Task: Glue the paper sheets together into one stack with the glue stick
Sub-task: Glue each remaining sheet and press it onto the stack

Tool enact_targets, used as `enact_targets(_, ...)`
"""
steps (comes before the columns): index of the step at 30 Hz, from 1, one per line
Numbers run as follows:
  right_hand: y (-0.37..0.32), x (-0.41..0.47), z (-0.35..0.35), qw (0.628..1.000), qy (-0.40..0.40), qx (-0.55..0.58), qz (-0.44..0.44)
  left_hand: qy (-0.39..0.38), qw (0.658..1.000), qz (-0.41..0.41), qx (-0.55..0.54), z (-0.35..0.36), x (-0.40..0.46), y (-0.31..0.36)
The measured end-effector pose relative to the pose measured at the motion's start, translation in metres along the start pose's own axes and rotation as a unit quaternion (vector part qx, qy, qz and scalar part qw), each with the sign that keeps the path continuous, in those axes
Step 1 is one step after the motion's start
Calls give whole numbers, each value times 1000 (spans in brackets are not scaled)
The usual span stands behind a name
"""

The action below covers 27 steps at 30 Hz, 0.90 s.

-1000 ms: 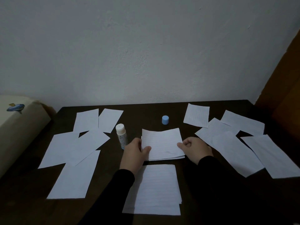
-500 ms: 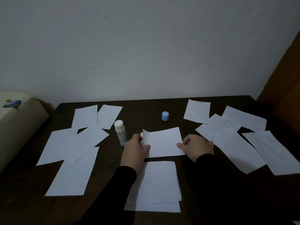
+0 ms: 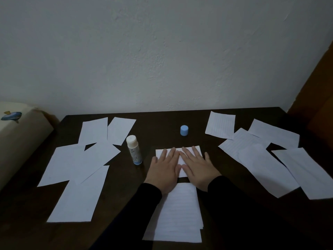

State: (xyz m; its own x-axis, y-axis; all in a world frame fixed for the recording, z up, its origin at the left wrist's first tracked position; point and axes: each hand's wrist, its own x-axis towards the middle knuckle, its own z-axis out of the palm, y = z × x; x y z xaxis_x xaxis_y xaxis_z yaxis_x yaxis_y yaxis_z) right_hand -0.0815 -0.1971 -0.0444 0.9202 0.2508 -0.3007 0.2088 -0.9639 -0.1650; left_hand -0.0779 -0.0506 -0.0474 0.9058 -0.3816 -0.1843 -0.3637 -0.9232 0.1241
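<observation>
Both hands, left [image 3: 164,171] and right [image 3: 197,168], press flat, fingers straight, on the glued stack [image 3: 180,150]. Risk: uneven pressure shifts sheets, bond sets misaligned; uncapped glue stick [image 3: 134,149] dries.

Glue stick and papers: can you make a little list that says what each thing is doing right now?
glue stick: standing upright, cap off, left of the hands
blue cap: alone on the table, behind the pressed sheet
pressed sheet: flat under both hands
left hand: flat, pressing the sheet
right hand: flat, pressing beside it
near stack: lying closer to the person
loose sheets: spread on both sides
</observation>
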Motion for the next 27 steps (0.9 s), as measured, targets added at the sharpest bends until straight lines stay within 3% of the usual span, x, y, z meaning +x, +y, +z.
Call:
enact_targets(17,-2,-6,8,993,-3,27,119,-61,987,-149,-7,-1,-10,4)
enact_targets(27,-7,-36,5,987,-49,33,148,-64,987,-146,-9,-17,-31,-6)
